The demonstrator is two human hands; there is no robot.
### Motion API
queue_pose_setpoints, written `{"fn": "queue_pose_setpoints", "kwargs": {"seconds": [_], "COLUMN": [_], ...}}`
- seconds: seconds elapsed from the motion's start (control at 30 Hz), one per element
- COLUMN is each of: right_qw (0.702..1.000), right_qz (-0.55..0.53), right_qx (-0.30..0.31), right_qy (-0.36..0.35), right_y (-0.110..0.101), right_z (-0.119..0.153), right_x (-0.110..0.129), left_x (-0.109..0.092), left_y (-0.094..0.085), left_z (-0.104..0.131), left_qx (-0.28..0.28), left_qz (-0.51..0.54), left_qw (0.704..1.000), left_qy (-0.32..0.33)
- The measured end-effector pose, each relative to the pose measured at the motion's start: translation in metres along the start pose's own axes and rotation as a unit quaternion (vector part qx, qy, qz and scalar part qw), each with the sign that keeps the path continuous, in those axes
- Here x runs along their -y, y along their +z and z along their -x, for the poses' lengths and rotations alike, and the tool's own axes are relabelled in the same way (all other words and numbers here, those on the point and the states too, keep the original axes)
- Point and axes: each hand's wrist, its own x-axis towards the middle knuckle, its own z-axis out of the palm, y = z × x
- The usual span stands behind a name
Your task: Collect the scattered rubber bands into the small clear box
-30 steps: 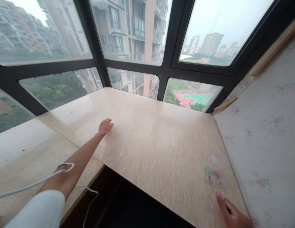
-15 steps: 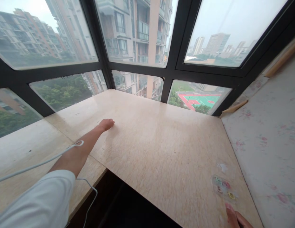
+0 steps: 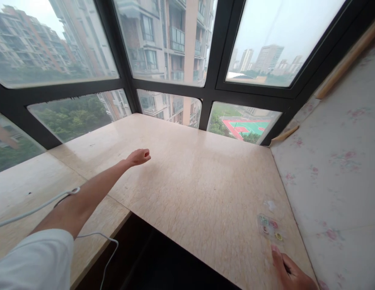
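Note:
My left hand (image 3: 139, 157) is stretched out over the marble-look ledge (image 3: 187, 189), fingers curled into a closed pinch. Whatever it may hold is too small or hidden to make out. At the lower right, my right hand (image 3: 292, 268) is closed, thumb against bent fingers, and I cannot make out anything in its grip. Just beyond its thumb lies a clear plastic box (image 3: 270, 228) with compartments, holding several small coloured rings in green, pink and yellow. Whether the thumb touches the box I cannot tell. A small whitish transparent piece (image 3: 269, 205) lies behind the box.
Dark-framed windows (image 3: 210, 76) border the ledge at the back and left. A flower-patterned wall (image 3: 323, 189) rises on the right. One white cable (image 3: 39, 209) crosses in front of my left forearm; another thin cable (image 3: 110, 257) hangs over the ledge's front edge.
The view has turned slightly right, so the box and wall sit further left. My left hand has lifted and shifted a little to the right. More of my right hand shows.

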Motion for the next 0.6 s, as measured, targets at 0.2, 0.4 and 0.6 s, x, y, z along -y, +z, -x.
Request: {"fn": "queue_pose_setpoints", "kwargs": {"seconds": [0.2, 0.4, 0.6], "right_qw": [0.996, 0.987, 0.981], "right_qz": [-0.024, -0.072, -0.124], "right_qx": [-0.057, -0.102, -0.114], "right_qy": [-0.058, -0.099, -0.097], "right_y": [0.004, 0.006, 0.005], "right_z": [0.007, 0.011, 0.011], "right_x": [0.004, 0.008, 0.010], "left_x": [-0.074, -0.166, -0.272], "left_y": [-0.010, -0.008, 0.005], "left_z": [0.005, 0.012, 0.032], "left_qx": [-0.015, 0.028, 0.069], "left_qz": [0.150, 0.272, 0.351], "left_qw": [0.984, 0.944, 0.887], "left_qy": [0.091, 0.184, 0.294]}}
